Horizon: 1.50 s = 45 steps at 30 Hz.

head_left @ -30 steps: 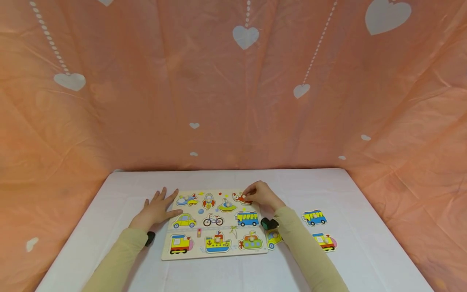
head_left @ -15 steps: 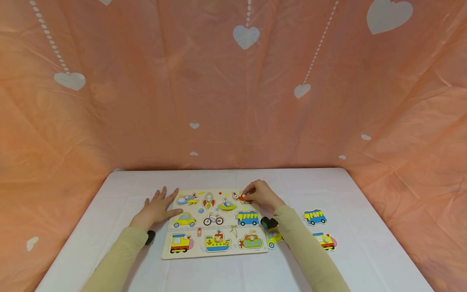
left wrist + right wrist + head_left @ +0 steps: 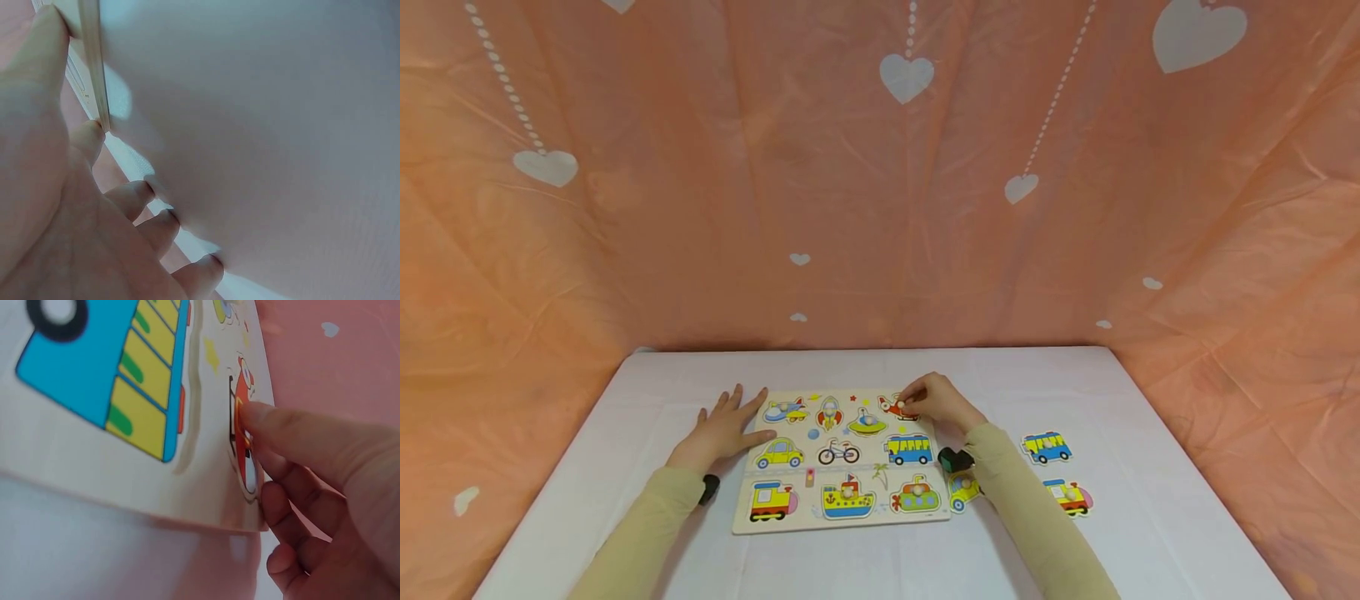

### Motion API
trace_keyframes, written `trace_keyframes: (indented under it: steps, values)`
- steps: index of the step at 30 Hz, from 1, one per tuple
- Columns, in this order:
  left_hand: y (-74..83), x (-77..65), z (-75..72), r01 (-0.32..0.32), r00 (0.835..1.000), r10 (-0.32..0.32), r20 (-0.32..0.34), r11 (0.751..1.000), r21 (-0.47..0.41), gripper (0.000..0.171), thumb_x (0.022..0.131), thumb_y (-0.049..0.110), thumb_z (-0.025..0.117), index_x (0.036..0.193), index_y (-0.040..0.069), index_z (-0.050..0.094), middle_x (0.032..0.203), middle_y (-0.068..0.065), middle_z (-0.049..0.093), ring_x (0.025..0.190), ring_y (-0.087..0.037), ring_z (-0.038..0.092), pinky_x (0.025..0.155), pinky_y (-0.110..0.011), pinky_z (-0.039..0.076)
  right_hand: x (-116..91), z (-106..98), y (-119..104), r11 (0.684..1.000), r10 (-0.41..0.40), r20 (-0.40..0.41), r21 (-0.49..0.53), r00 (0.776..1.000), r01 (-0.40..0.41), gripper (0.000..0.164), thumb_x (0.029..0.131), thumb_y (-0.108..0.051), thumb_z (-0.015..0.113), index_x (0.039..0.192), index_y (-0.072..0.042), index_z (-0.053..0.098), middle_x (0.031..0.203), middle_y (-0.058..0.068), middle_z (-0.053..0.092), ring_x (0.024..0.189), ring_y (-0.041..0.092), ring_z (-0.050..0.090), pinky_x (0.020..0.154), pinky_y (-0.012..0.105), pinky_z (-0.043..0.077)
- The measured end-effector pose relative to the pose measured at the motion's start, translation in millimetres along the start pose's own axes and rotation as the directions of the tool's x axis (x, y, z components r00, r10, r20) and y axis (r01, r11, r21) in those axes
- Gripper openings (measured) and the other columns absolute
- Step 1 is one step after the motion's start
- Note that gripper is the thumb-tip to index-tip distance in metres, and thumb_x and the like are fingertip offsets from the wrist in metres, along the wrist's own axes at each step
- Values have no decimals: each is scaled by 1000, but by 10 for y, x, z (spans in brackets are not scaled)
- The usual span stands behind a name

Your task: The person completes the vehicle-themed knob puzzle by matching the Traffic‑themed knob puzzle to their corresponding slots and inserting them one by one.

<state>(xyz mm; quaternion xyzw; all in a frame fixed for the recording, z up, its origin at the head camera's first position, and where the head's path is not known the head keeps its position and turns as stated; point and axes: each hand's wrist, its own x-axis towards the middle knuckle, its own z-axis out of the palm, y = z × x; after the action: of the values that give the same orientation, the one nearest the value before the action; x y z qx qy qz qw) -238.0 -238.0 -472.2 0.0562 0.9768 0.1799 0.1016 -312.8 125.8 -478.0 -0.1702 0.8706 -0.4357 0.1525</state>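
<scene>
A wooden knob puzzle board (image 3: 850, 527) with vehicle pictures lies on the white table. My left hand (image 3: 713, 435) rests with its fingers spread at the board's upper left edge; in the left wrist view its thumb (image 3: 53, 37) lies against that edge. At the upper right corner, my right hand (image 3: 942, 400) pinches the red helicopter puzzle piece (image 3: 891, 406), which sits at its matching picture. The right wrist view has the thumb (image 3: 256, 417) over the helicopter piece (image 3: 242, 394), hiding part of it. Rocket (image 3: 830, 412), ship (image 3: 848, 497) and submarine (image 3: 916, 493) pieces with knobs sit in the board.
Right of the board lie a loose bus piece (image 3: 1047, 447) and a train piece (image 3: 1070, 497), the train partly behind the right sleeve. A yellow car piece (image 3: 961, 492) lies by the board's right edge, beside the sleeve. A pink curtain (image 3: 850, 208) with hearts surrounds the table.
</scene>
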Motion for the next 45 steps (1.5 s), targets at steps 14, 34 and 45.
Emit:
trace_keyframes:
  steps: [14, 34, 45]
  values:
    - [18, -27, 1, 5, 1000, -5, 7, 1000, -20, 89, 73, 60, 57, 142, 15, 22, 142, -29, 5, 126, -50, 1, 93, -68, -1, -232, -267, 28, 993, -100, 9, -66, 995, 100, 23, 76, -15, 70, 98, -9, 67, 84, -2, 63, 78, 13, 57, 68, 28, 48]
    - [30, -44, -29, 10, 1000, -10, 4, 1000, -15, 91, 72, 60, 58, 141, 14, 22, 142, -29, 6, 126, -50, 1, 92, -69, 0, -644, -548, 190, 976, -179, 71, -116, 981, 187, 24, 76, -20, 70, 98, -10, 67, 86, -5, 65, 75, 15, 53, 63, 27, 43]
    - [7, -19, -21, -7, 1000, 7, 3, 1000, 9, 90, 73, 60, 57, 141, 14, 22, 142, -30, 7, 125, -51, 2, 92, -69, 1, -933, -574, 306, 982, -155, 100, -92, 983, 164, 24, 75, -23, 71, 98, -14, 67, 86, -5, 66, 74, 14, 55, 60, 24, 43]
